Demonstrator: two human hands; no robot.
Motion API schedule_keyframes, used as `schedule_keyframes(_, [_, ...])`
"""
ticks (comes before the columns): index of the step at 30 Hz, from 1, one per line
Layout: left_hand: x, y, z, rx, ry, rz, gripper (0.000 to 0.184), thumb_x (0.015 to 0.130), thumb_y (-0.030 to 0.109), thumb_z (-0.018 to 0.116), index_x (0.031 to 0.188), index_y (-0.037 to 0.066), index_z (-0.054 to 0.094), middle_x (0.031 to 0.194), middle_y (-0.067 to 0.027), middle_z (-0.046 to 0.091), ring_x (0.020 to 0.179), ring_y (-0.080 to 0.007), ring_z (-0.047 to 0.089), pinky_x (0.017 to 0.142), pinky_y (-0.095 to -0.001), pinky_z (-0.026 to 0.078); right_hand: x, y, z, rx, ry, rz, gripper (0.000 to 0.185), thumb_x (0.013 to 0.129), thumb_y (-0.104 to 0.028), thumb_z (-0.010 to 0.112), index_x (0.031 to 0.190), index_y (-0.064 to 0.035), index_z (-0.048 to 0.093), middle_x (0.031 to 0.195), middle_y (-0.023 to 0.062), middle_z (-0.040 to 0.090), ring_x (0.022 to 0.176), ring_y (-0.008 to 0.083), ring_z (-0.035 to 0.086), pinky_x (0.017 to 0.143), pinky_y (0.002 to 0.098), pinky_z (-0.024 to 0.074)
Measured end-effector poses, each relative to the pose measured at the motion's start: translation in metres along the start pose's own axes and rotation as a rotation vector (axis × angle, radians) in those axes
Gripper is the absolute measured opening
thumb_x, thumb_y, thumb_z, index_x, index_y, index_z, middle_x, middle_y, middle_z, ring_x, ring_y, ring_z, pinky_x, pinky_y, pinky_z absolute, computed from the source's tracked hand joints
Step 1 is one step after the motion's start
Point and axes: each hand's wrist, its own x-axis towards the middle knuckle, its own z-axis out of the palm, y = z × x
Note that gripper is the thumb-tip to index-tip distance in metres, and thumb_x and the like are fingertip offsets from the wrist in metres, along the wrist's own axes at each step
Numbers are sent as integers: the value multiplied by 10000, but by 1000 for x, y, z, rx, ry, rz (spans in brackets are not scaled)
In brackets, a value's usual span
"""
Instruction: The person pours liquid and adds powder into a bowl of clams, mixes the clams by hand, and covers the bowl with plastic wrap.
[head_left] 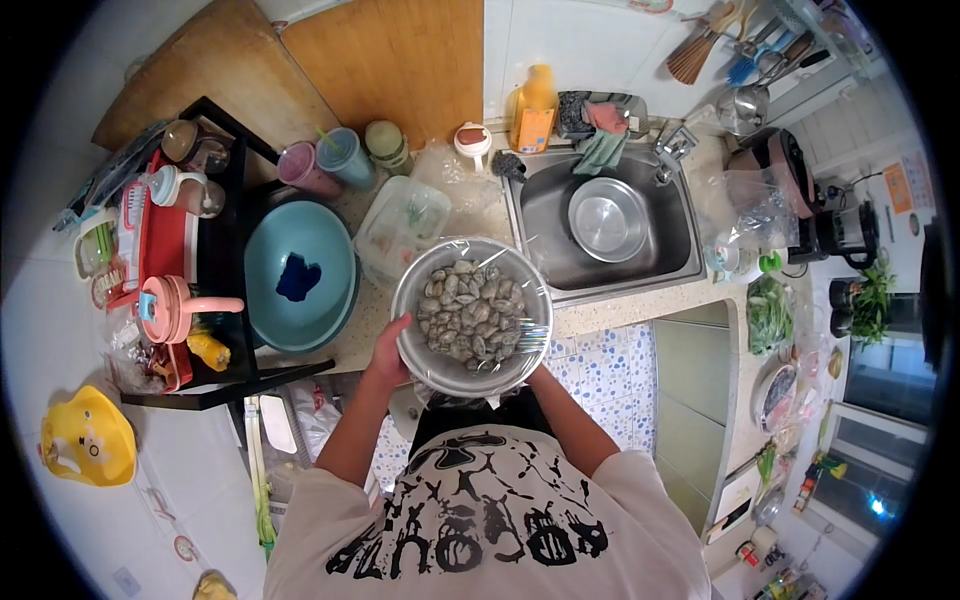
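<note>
In front of my body I hold up a round metal bowl full of clams. Clear plastic clings around its rim, and a patch of coloured stripes shows at the right inside, too small to name. My left hand grips the bowl's lower left side, thumb up along the rim and the other fingers hidden underneath. At the lower right, the right forearm runs up under the bowl; my right hand is mostly hidden there, supporting it.
Right of the bowl is a steel sink with a metal basin inside. A teal basin and a clear plastic container stand to the left. A black rack holds pitchers and cups. Leafy greens lie on the right counter.
</note>
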Motion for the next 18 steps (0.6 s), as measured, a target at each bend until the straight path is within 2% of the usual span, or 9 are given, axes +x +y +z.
schedule_keyframes(7, [6, 4, -20, -18, -7, -43, 701, 945, 450, 601, 1453, -3, 437, 1365, -192, 586, 1214, -349, 593, 1066, -482, 457, 46, 29, 16, -319, -90, -31, 482, 984, -204, 598, 1427, -48, 492, 1278, 109, 614, 1101, 224, 631, 946, 403, 540])
schedule_keyframes(14, [-1, 14, -27, 22, 17, -7, 720, 912, 486, 641, 1420, 3, 475, 1341, -211, 594, 1204, -363, 597, 1059, -493, 465, 77, 37, -28, -580, -250, -59, 483, 973, -198, 610, 1418, -47, 499, 1263, 102, 618, 1086, 214, 635, 938, 391, 544])
schedule_keyframes(18, [-7, 29, -32, 33, 23, -14, 737, 909, 482, 643, 1430, -9, 469, 1364, -221, 585, 1232, -373, 583, 1071, -503, 455, 77, 30, -67, -265, -337, 66, 484, 967, -194, 616, 1413, -47, 502, 1255, 99, 620, 1077, 208, 637, 934, 384, 546])
